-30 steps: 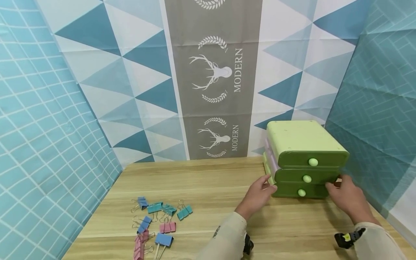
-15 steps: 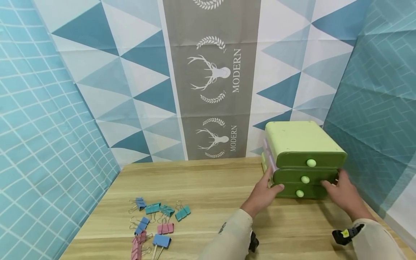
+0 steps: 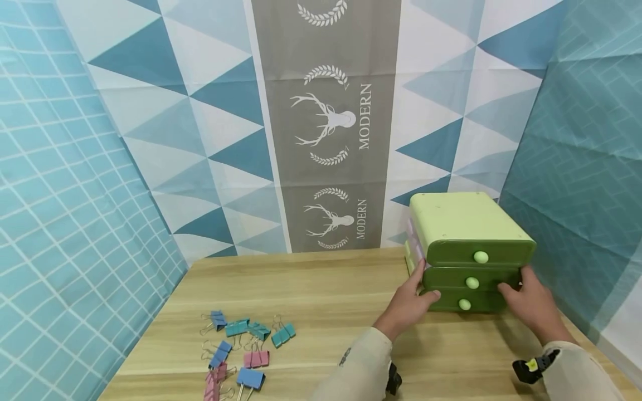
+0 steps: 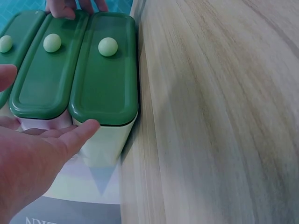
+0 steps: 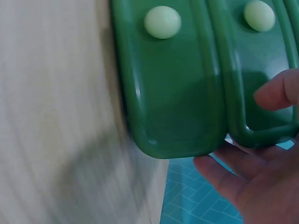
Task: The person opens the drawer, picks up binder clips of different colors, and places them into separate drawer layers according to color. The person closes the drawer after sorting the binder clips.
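A small three-drawer desktop organizer, with a pale green top, dark green drawer fronts and round light green knobs, stands at the right of the table. My left hand is at its left side, thumb before the fronts and fingers along the side wall. From the other side my right hand holds it, thumb at the middle drawer's front and fingers at the side. All drawers look pushed in. The left wrist view shows fingers against the lower side edges, where a pinkish middle casing shows between the pale green ones.
Several binder clips lie at the table's front left: blue ones, teal ones and pink ones. A patterned cloth wall rises behind the wooden table, and blue tiled-print sheets flank it.
My left hand has shifted up and right, bringing its thumb across the lower drawer's front corner. My right hand has moved slightly up and left. The organizer stays about where it was.
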`<state>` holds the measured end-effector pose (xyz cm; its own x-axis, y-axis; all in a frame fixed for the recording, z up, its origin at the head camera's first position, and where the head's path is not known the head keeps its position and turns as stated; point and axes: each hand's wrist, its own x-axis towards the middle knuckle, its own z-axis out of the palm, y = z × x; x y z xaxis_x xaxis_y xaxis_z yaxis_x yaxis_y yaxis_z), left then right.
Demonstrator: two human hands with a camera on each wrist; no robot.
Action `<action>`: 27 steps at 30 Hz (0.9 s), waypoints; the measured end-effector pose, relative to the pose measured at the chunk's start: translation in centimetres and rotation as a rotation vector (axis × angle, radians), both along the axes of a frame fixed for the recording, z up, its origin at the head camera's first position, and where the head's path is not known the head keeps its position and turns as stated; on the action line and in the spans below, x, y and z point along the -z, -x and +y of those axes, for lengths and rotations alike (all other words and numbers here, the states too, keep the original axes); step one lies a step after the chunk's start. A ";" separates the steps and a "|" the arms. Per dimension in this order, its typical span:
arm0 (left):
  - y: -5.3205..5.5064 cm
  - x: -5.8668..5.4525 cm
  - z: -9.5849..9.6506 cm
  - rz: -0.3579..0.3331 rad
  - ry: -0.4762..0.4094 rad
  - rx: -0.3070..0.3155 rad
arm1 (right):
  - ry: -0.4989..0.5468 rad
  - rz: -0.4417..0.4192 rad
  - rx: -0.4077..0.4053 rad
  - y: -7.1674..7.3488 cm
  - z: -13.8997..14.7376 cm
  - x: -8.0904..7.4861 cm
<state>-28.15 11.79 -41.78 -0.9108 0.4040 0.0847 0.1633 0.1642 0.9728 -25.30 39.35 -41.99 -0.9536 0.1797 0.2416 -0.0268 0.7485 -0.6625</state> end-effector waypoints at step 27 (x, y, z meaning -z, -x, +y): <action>-0.3 0.1 -3.0 0.007 0.027 0.007 | -0.062 0.095 0.017 -0.3 -3.0 0.8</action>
<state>-27.86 8.78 -41.88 -0.9075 0.4123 0.0800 0.1714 0.1895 0.9668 -25.02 36.35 -42.78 -0.9227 0.1773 0.3422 -0.0747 0.7888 -0.6101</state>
